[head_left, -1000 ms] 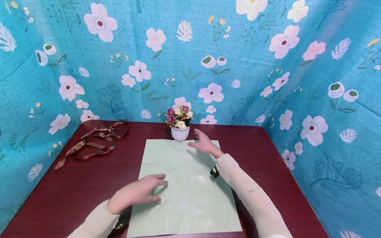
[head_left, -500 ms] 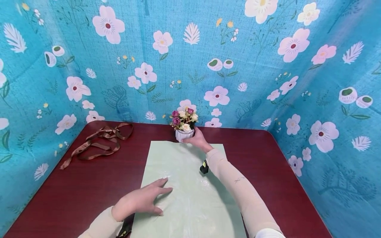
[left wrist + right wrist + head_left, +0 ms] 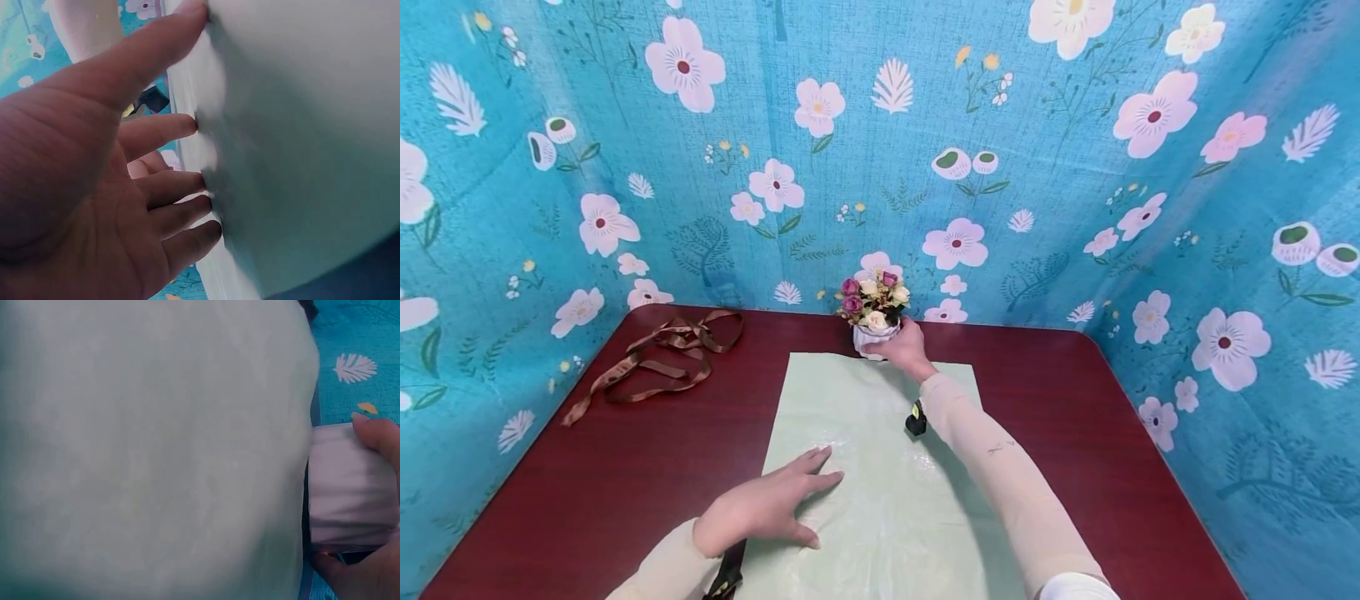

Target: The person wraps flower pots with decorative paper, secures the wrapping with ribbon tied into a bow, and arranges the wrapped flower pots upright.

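A white ribbed flowerpot (image 3: 868, 340) with purple and cream artificial roses (image 3: 874, 302) stands at the back edge of a pale green sheet (image 3: 880, 450). My right hand (image 3: 907, 347) grips the pot from its right side. In the right wrist view the thumb and fingers lie on opposite sides of the white pot (image 3: 350, 487). My left hand (image 3: 769, 503) has its fingers spread over the left part of the sheet. The left wrist view shows the fingertips (image 3: 187, 124) touching the sheet's surface. Whether the pot is lifted off the table, I cannot tell.
A brown ribbon (image 3: 658, 354) lies loosely looped at the back left of the dark red table (image 3: 677, 458). Blue floral cloth (image 3: 865, 167) hangs behind the table and along its sides. A black strap with a small device (image 3: 916, 418) sits at my right wrist.
My right hand has moved in to the flowerpot and closed round it. My left hand has settled slightly with fingers spread on the sheet. The head view has turned a little left.
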The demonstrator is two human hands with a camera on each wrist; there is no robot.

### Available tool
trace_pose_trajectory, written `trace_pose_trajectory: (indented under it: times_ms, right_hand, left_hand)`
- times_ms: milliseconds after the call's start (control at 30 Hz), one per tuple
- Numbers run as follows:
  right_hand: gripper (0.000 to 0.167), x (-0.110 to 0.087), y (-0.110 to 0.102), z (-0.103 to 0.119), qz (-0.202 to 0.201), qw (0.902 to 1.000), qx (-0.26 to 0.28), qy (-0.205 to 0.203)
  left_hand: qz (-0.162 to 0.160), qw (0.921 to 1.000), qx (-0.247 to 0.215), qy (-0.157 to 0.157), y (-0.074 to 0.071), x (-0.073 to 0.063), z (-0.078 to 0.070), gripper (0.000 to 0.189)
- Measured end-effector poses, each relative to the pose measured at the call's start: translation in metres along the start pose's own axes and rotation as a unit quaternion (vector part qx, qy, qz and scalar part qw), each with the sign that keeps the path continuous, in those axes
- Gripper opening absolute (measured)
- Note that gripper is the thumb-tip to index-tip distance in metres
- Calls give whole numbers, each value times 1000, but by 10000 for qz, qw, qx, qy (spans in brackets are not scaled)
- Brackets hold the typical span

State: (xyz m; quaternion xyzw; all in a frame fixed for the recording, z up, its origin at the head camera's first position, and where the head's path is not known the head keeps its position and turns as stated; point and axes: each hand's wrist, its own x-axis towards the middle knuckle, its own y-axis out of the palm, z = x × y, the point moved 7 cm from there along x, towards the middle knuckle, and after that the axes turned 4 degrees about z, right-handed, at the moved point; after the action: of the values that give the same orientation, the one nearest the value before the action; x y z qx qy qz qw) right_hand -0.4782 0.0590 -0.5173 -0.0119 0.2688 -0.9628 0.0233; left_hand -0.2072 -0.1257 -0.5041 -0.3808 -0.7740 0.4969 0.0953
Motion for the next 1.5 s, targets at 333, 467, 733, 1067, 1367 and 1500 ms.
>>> trace_pose_trajectory:
  times_ms: [333,467,733,1067,1367,1500]
  right_hand:
    - [86,-1,-21,7,-123,9994,220,-252]
    - [84,-4,-28,13,-146,9991,227,-334]
    - [81,-10,-38,19,46,9972,314,-673]
    - [76,-27,-39,30,404,9916,-495,-1123]
    - [81,-45,-38,45,638,9741,-1339,-1707]
    - [81,-54,-35,52,751,9611,-1696,-2045]
  left_hand:
    - [-38,10000,22,53,2,6,-7,73]
    - [-40,9998,186,117,5,7,-11,64]
    - [-46,9995,285,96,5,13,-17,62]
    - [-30,9997,253,-11,5,24,-16,70]
    - [1,9993,349,122,6,24,-24,62]
    - [68,9990,417,118,9,26,-25,59]
